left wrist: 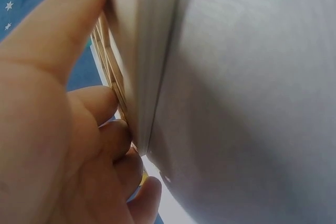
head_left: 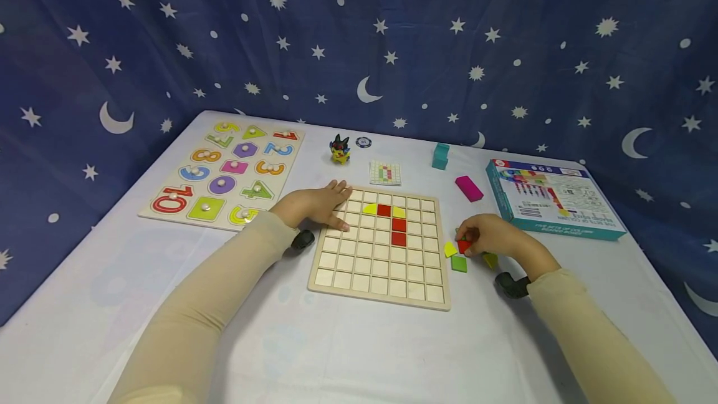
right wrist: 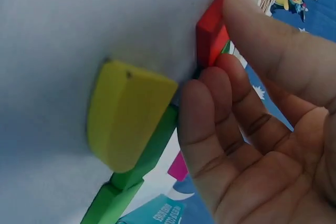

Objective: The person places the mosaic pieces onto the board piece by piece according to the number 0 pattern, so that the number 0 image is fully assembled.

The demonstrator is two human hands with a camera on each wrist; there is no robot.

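Observation:
A wooden grid board [head_left: 359, 292] lies on the table with red and yellow tiles in its upper cells, among them a red tile [head_left: 399, 239]. My left hand [head_left: 322, 204] rests on the board's upper left edge, fingers spread; its thumb lies along the rim [left wrist: 152, 40] in the left wrist view. Just right of the board, my right hand [head_left: 490, 235] pinches a red tile [right wrist: 212, 27] between thumb and fingers, low over the table. Close by lie a yellow piece [head_left: 450, 249], a green square [head_left: 459, 264] and a yellow piece with a rounded side [right wrist: 131, 114], beside green blocks [right wrist: 152, 145].
Left of the board lies a number puzzle [head_left: 280, 198]. Behind it are a small figurine [head_left: 339, 149], a round chip [head_left: 363, 142] and a pattern card [head_left: 385, 173]. A teal block [head_left: 440, 156], a magenta block [head_left: 469, 188] and a flat box [head_left: 555, 198] lie at the right.

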